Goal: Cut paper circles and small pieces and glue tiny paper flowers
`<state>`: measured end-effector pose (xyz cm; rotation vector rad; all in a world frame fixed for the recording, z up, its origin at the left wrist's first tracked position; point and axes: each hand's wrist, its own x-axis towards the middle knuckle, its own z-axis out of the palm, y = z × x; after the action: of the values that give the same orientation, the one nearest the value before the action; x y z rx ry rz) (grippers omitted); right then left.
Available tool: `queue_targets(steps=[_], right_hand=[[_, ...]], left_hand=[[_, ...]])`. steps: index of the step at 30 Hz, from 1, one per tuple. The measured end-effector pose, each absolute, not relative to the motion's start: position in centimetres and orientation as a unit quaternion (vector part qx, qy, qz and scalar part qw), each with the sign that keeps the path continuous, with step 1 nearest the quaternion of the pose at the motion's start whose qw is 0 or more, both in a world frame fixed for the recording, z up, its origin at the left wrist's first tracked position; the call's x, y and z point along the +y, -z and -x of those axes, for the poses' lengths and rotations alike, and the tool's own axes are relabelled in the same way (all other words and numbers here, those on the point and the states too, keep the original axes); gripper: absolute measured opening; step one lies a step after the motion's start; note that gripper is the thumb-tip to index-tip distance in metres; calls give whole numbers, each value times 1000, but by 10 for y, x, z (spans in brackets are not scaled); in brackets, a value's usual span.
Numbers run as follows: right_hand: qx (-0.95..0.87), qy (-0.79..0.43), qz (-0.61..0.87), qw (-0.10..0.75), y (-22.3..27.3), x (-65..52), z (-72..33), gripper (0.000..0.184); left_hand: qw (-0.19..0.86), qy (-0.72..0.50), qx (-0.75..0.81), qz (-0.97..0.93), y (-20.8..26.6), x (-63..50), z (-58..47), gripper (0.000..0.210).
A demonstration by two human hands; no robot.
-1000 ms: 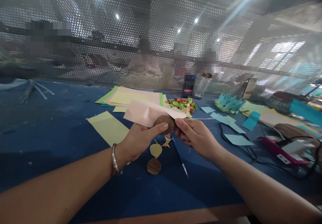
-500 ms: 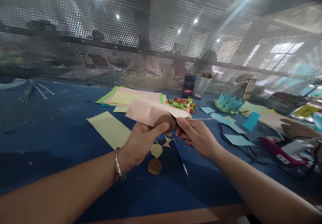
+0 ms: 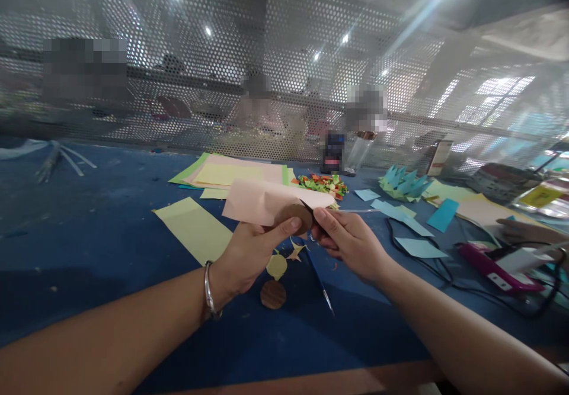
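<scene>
Over blue table (image 3: 111,205), left hand (image 3: 251,250) pinches disc (image 3: 291,214) against paper (image 3: 249,202), right hand (image 3: 347,238) grips blade (image 3: 307,206), seemingly cutting, likely needing steady turning next.

Dark tool (image 3: 309,209): pointed tip visible near centre; remainder concealed in right hand (image 3: 349,238); type undetermined.
Wooden disc (image 3: 295,212): lower left covered by thumb of left hand (image 3: 249,250).
Pink paper (image 3: 248,202): partly hidden behind disc.
Left forearm (image 3: 124,324): cut off, 8 o'clock.
Right forearm (image 3: 462,324): cut off, 4 o'clock.
Co-worker's hand (image 3: 518,229): 3 o'clock; blurred, partly obscured.
Background figures (image 3: 84,72): 10, 11 and 2 o'clock; blurred behind mesh (image 3: 302,10), partly pixelated.
Dark object (image 3: 334,149): 2 o'clock; pixelated, unidentified.
Scrap heap (image 3: 320,185): 3 o'clock, near centre; pieces too small to count.
</scene>
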<state>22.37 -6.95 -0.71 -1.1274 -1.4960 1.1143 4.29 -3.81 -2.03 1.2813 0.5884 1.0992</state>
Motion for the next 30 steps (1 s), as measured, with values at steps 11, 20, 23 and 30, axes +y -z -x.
queue_targets(steps=[11,20,23,30], right_hand=[[-627,-431,465,452,8,-68,-228,51],[-674,-368,477,428,6,-68,-233,51],[-691,-337,487,415,5,-69,-233,51],[-713,-299,487,405,5,-68,-235,50]], left_hand=[[625,-475,237,-572,18,-38,-44,21],[628,-466,216,-585,17,-34,-40,17],[618,-462,217,-598,18,-33,-38,13],[618,-465,182,-607,15,-31,-39,9]])
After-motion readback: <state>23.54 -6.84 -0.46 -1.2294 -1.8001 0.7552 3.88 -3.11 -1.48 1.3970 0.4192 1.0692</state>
